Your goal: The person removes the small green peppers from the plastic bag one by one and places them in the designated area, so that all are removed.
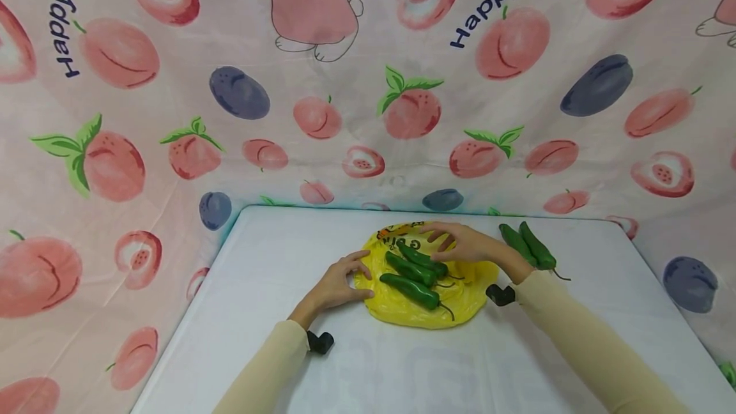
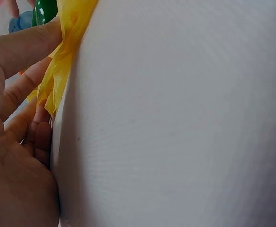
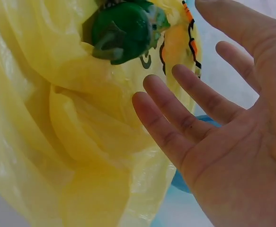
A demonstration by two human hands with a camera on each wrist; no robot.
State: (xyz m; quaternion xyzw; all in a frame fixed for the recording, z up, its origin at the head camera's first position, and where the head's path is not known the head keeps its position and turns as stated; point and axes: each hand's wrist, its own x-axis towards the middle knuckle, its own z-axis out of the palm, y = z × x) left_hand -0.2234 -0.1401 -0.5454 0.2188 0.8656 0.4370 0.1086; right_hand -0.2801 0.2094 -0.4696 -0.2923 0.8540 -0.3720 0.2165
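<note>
Three green chili peppers [image 1: 411, 270] lie side by side on a yellow plastic bag [image 1: 397, 312] spread flat on the table. My left hand [image 1: 339, 280] touches the bag's left edge, thumb and fingers apart; in the left wrist view a crumpled bag edge [image 2: 62, 71] lies against its thumb and fingers. Over the bag's far right part is my right hand [image 1: 460, 243], its fingers spread and nothing held. The right wrist view shows the stem end of a pepper [image 3: 123, 33] close to those fingers. Part of the bag is hidden under the right hand.
Two more green chili peppers [image 1: 528, 246] lie on the white table [image 1: 276, 241], right of the bag and beyond the right wrist. A fruit-printed cloth [image 1: 356, 82] hangs behind the table and along its sides. Each wrist carries a small black device [image 1: 320, 342].
</note>
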